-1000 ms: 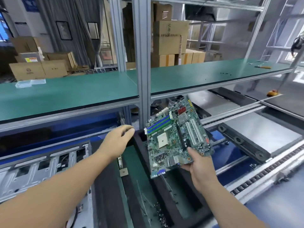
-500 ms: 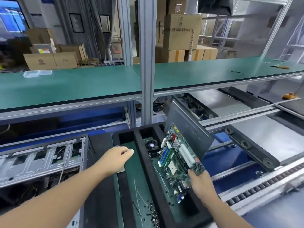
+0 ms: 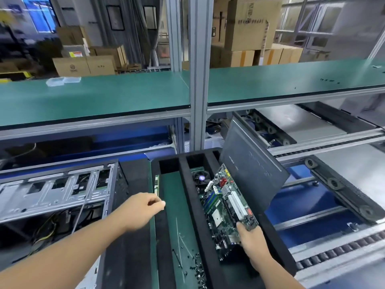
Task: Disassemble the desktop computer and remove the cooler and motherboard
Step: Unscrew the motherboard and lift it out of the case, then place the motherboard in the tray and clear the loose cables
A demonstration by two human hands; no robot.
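Gripping the near right corner of the green printed-circuit motherboard [image 3: 226,207], the right hand [image 3: 253,239] holds it tilted over the right-hand slot of the black foam tray [image 3: 195,217], its far edge dipping toward the tray floor. At the far end of that same slot sits the dark round-fan cooler [image 3: 199,177], just beyond the board's far edge and possibly touching it; the view does not settle that. A dark grey flat metal side panel [image 3: 250,163] leans against the tray's right wall, just beside the board.

The left hand [image 3: 143,209] rests at the tray's left rim with fingers curled; whether it pinches anything there I cannot tell. To the left lies the opened grey steel computer case [image 3: 56,188], its cables exposed.

Judging from the tilt, the main risk is the board's far edge scraping or landing on the cooler, which could bend slots or pins. A one-corner grip also invites flexing or a slip, dropping the board hard into the foam. Nudging the leaning panel could tip it onto the board.
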